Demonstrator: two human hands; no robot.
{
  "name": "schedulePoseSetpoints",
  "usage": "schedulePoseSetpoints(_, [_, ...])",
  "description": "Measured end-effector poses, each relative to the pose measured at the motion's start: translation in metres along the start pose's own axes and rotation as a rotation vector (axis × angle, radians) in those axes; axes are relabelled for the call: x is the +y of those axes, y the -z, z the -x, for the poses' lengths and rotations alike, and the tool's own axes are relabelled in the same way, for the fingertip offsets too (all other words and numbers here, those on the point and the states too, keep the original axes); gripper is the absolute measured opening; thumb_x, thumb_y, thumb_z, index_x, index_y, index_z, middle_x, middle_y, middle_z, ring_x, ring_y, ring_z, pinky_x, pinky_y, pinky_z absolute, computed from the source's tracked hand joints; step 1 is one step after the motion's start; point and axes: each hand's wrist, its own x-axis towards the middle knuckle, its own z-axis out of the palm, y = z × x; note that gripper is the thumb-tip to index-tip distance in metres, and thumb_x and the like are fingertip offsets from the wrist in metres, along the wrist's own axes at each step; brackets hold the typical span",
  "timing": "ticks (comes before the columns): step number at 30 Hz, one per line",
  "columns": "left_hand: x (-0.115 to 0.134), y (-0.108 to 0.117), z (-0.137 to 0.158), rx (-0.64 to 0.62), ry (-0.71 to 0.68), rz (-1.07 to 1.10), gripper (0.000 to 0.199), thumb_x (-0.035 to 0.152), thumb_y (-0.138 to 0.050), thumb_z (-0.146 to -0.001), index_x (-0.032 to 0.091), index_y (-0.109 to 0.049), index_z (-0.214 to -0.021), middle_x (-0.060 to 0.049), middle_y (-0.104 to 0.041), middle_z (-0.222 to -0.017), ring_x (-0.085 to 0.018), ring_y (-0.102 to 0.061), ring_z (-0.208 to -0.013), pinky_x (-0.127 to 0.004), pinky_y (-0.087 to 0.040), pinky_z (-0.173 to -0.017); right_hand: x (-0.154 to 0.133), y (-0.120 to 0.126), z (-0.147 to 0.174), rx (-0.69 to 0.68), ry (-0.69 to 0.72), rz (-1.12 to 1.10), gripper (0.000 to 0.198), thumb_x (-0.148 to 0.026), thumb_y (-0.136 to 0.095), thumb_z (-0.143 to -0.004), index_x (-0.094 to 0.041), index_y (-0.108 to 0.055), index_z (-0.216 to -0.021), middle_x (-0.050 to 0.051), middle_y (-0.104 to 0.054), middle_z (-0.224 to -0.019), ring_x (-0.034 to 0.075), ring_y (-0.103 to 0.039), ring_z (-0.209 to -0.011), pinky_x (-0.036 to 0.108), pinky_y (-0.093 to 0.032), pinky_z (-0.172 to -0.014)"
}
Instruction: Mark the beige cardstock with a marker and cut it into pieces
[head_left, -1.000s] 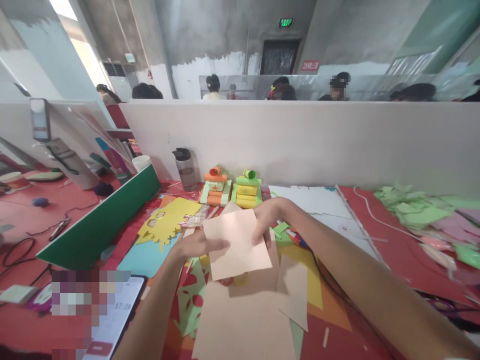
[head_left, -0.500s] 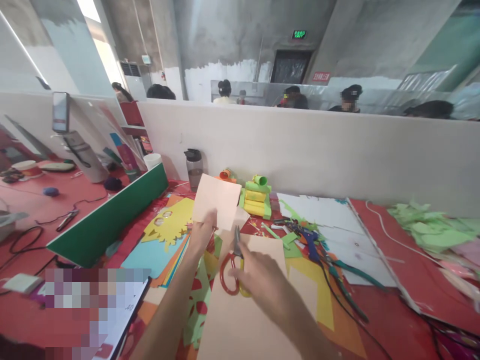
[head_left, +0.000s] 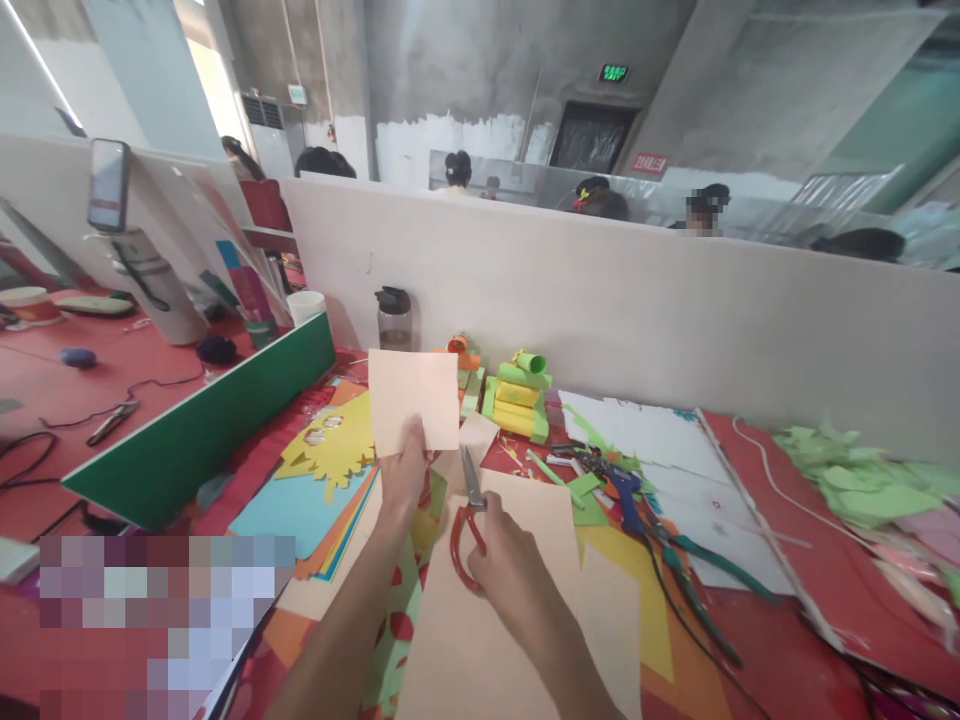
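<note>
My left hand (head_left: 406, 472) pinches the lower edge of a square piece of peach paper (head_left: 414, 395), held upright with the thumb on its near face. In my right hand (head_left: 501, 548) is a pair of scissors (head_left: 471, 485) with red handles, its blades together and pointing up and away. The blade tips are just right of the paper's lower corner, apart from it. Below the scissors lies a large peach sheet (head_left: 480, 650). A small peach offcut (head_left: 478, 436) rests behind the blades.
A yellow and green rolled-paper model (head_left: 517, 398) stands at the back, near a dark-lidded bottle (head_left: 394, 318). Right of centre lie a blue glue gun (head_left: 628, 500) and green-handled pliers (head_left: 697, 580). A green divider (head_left: 210, 420) edges the left side; a white partition (head_left: 585, 290) is behind.
The peach paper has turned to sit squarer to me and shifted slightly left. The scissor blades have closed and tilted left, away from the paper. My view has shifted slightly.
</note>
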Motion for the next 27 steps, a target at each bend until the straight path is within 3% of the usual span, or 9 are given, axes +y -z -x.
schedulePoseSetpoints(4, [-0.002,-0.004,0.005,-0.063,0.054,-0.035,0.059,0.068,-0.048,-0.088,0.022,-0.053,-0.052,-0.002,-0.055,-0.051,-0.018,-0.053,-0.056,-0.031,-0.043,-0.065,0.013,0.017,0.003,-0.051,0.047,-0.636,0.049,-0.038,-0.054,-0.094,-0.034,-0.037,-0.139,0.000,-0.060,-0.086,0.015,-0.055,-0.060,0.023,-0.041,-0.052])
schedulePoseSetpoints(8, [0.001,-0.012,0.016,-0.044,0.048,-0.029,0.058,0.065,-0.046,-0.090,0.022,-0.049,-0.052,0.000,-0.054,-0.054,-0.017,-0.053,-0.058,-0.028,-0.041,-0.064,0.027,0.027,-0.005,-0.119,0.233,-1.009,0.048,-0.052,-0.063,-0.088,-0.031,-0.050,-0.129,-0.002,-0.054,-0.076,0.012,-0.049,-0.056,0.022,-0.042,-0.049])
schedulePoseSetpoints(13, [0.016,-0.016,0.028,-0.107,-0.005,-0.066,0.057,0.060,-0.043,-0.094,0.022,-0.048,-0.052,0.001,-0.052,-0.052,-0.016,-0.053,-0.056,-0.026,-0.042,-0.064,0.029,0.015,-0.023,-0.146,0.309,-1.067,0.033,-0.049,-0.059,-0.094,-0.024,-0.061,-0.116,0.004,-0.064,-0.096,0.016,-0.062,-0.073,0.028,-0.054,-0.060])
schedulePoseSetpoints(17, [0.022,-0.014,0.030,-0.090,-0.037,-0.099,0.057,0.057,-0.040,-0.096,0.022,-0.047,-0.051,0.001,-0.052,-0.051,-0.016,-0.053,-0.056,-0.026,-0.043,-0.064,0.017,-0.002,-0.019,-0.128,0.360,-1.110,0.069,-0.084,-0.054,-0.075,-0.031,-0.056,-0.119,-0.001,-0.054,-0.074,0.014,-0.051,-0.052,0.025,-0.043,-0.043])
schedulePoseSetpoints(19, [0.022,-0.013,0.029,-0.086,-0.036,-0.125,0.057,0.056,-0.040,-0.097,0.022,-0.047,-0.051,0.001,-0.052,-0.052,-0.016,-0.054,-0.057,-0.027,-0.043,-0.066,0.009,-0.005,-0.012,-0.083,0.425,-1.128,0.085,-0.093,-0.048,-0.067,-0.030,-0.050,-0.122,-0.003,-0.050,-0.070,0.011,-0.043,-0.046,0.023,-0.038,-0.040])
schedulePoseSetpoints(23, [0.020,-0.013,0.030,-0.096,-0.048,-0.155,0.055,0.055,-0.041,-0.097,0.023,-0.047,-0.052,0.001,-0.053,-0.053,-0.017,-0.055,-0.059,-0.029,-0.043,-0.067,-0.003,0.002,-0.004,-0.046,0.438,-1.062,0.072,-0.087,-0.046,-0.077,-0.028,-0.048,-0.119,-0.002,-0.052,-0.072,0.012,-0.045,-0.049,0.023,-0.039,-0.044])
schedulePoseSetpoints(27, [0.022,-0.012,0.032,-0.086,-0.061,-0.147,0.055,0.056,-0.040,-0.096,0.023,-0.047,-0.054,0.001,-0.053,-0.054,-0.018,-0.054,-0.059,-0.028,-0.044,-0.067,-0.010,0.011,0.001,-0.001,0.352,-0.992,0.067,-0.082,-0.044,-0.082,-0.028,-0.048,-0.121,-0.003,-0.050,-0.069,0.013,-0.044,-0.050,0.024,-0.042,-0.047])
